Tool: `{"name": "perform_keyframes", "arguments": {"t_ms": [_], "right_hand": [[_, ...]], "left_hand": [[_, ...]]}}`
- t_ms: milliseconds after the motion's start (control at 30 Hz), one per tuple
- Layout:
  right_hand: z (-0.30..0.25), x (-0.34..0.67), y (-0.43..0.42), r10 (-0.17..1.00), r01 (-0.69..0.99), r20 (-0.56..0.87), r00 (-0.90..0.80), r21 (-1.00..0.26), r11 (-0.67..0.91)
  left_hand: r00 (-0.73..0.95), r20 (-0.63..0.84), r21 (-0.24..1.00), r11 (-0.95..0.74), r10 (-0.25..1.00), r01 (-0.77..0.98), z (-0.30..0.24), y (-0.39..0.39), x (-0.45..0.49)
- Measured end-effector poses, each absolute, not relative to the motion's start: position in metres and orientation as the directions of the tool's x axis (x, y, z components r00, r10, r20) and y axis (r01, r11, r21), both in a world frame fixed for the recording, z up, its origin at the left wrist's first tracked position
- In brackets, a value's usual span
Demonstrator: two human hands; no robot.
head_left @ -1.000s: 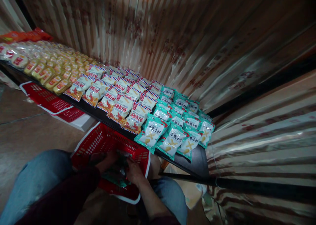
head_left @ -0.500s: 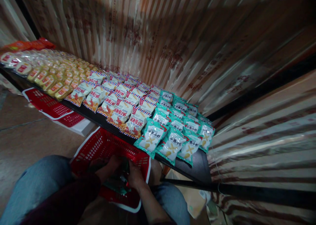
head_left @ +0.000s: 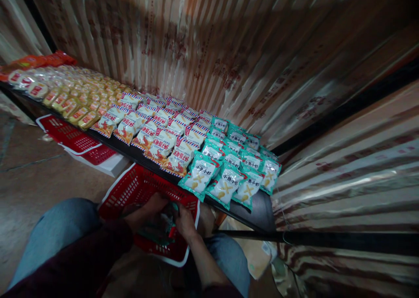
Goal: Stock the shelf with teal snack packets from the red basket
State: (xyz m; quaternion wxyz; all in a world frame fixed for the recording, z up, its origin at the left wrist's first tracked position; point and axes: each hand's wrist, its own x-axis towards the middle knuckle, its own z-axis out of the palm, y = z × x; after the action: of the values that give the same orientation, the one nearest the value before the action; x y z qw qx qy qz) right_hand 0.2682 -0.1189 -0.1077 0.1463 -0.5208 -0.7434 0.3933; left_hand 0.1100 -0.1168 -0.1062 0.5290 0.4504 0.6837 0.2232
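Note:
Between my knees, a red plastic shopping basket (head_left: pixel 126 193) with a white rim sits below the shelf edge. Both hands are down inside it. My right hand (head_left: pixel 185 221) is closed on the edge of a green snack bag (head_left: pixel 169 217). On the bag's other side, my left hand (head_left: pixel 156 203) is closed at its upper part, its fingertips in shadow. More green packaging (head_left: pixel 159 236) lies lower in the basket, too dark to make out well. Teal-and-white snack bags (head_left: pixel 225 186) stand in rows on the shelf just beyond my hands.
The black shelf (head_left: pixel 258 208) also bears white-and-red snack bags (head_left: pixel 160 143), small yellow packs (head_left: pixel 87 119) and an orange bag (head_left: pixel 39 61). Under it are a second red basket (head_left: pixel 62 134) and a white box (head_left: pixel 109 165). Striped sheeting (head_left: pixel 203 40) hangs behind; a dark bar (head_left: pixel 327 241) runs right.
My hands have risen slightly within the basket, with the green snack bag between them. The view has shifted a little; the bags on the shelf keep their arrangement.

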Motion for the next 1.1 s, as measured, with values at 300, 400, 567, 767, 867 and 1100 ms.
{"name": "perform_keyframes", "arguments": {"t_ms": [300, 400, 567, 767, 867, 1100], "right_hand": [[-0.103, 0.273, -0.117, 0.912, 0.523, -0.17, -0.373, -0.851, 0.055], [-0.097, 0.276, -0.115, 0.915, 0.446, -0.185, -0.359, -0.895, -0.006], [-0.09, 0.279, -0.116, 0.921, 0.35, -0.243, -0.305, -0.928, -0.129], [-0.085, 0.279, -0.121, 0.913, 0.259, -0.296, -0.279, -0.939, -0.226], [-0.082, 0.279, -0.123, 0.912, 0.241, -0.316, -0.263, -0.937, -0.255], [-0.081, 0.279, -0.125, 0.894, 0.184, -0.36, -0.266, -0.93, -0.319]], "left_hand": [[-0.157, -0.435, 0.676, 0.437, 0.887, 0.593, -0.081, -0.12, 0.09], [-0.108, -0.43, 0.714, 0.411, 0.896, 0.567, -0.077, -0.125, 0.086], [-0.006, -0.464, 0.794, 0.419, 0.886, 0.44, -0.079, -0.141, 0.086], [0.005, -0.478, 0.848, 0.46, 0.878, 0.264, -0.082, -0.156, 0.09], [0.037, -0.5, 0.854, 0.486, 0.865, 0.185, -0.079, -0.162, 0.094], [0.02, -0.545, 0.837, 0.542, 0.838, 0.076, -0.075, -0.168, 0.101]]}}
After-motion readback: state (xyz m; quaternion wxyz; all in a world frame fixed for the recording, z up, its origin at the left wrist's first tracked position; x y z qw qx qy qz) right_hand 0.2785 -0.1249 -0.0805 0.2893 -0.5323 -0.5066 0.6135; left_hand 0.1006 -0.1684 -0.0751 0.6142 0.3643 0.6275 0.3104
